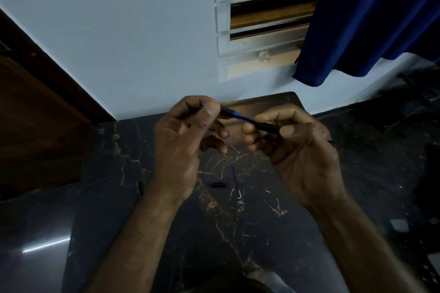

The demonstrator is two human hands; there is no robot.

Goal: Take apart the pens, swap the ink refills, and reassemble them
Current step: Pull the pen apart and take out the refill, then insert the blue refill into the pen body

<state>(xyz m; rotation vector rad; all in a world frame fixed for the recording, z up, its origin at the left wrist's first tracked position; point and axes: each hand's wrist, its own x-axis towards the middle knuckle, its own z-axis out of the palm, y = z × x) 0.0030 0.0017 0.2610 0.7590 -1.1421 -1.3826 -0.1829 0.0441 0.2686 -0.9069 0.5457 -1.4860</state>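
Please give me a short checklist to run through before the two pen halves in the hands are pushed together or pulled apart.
1. Left hand grips the black front pen section: ok.
2. Right hand grips the black pen barrel: ok.
3. Thin blue ink refill spans the gap between the two halves, roughly in line: ok.
4. Refill seated fully in either half: cannot tell.
5. Spare blue refill and small black pen piece lie on the dark marble table, apart from the hands: ok.
6. Dark pen part near the left wrist: cannot tell what it is.
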